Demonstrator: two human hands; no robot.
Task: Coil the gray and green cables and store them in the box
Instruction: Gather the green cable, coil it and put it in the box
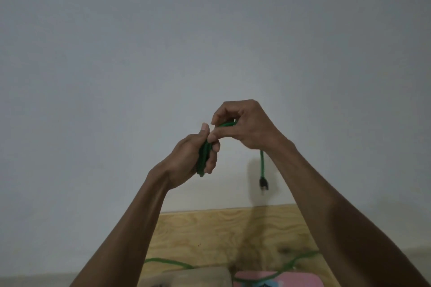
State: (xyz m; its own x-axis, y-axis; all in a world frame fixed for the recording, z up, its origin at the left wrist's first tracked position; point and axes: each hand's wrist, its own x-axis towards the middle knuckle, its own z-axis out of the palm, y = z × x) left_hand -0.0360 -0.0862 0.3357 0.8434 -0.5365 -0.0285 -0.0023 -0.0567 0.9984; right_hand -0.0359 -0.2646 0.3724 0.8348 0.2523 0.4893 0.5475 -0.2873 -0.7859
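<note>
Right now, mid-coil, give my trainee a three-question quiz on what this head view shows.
1. True or false: the left hand grips a bundle of green cable loops.
2. What hangs below the right hand? A) a gray cable B) the green cable's black plug C) nothing
3. Fill in: more green cable lies below on the ____ board.

Key: 1 true. 2 B. 3 wooden. The box and the gray cable cannot be identified in this view.
</note>
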